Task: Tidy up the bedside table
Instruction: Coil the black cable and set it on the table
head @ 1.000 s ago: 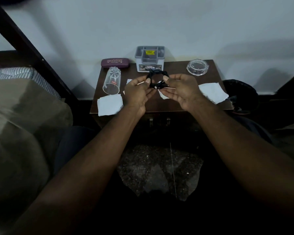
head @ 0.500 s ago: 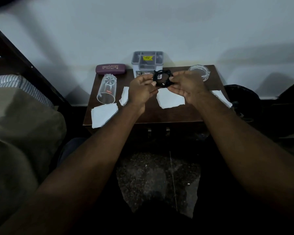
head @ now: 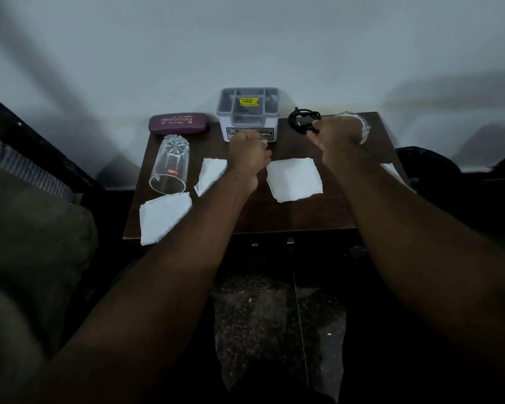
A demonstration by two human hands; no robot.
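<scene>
On the dark wooden bedside table (head: 303, 220) my right hand (head: 337, 134) grips a coiled black cable (head: 302, 121) at the back, just right of the grey organiser box (head: 247, 113). In front of that box my left hand (head: 248, 154) is curled into a loose fist with nothing in it. A clear drinking glass (head: 169, 164) lies on its side at the left. A maroon spectacle case (head: 178, 122) rests at the back left. Several white paper pieces lie on the table, one (head: 294, 179) between my hands and another (head: 164, 215) over the front left edge.
A clear glass dish (head: 362, 125) sits at the back right, mostly behind my right hand. A bed with a striped sheet (head: 21, 161) stands to the left. A dark bin (head: 432, 170) stands to the right of the table. The wall runs right behind it.
Both hands held the coiled cable over the middle of the table. My left hand has let go and my right hand has carried the cable to the back right, beside the organiser box.
</scene>
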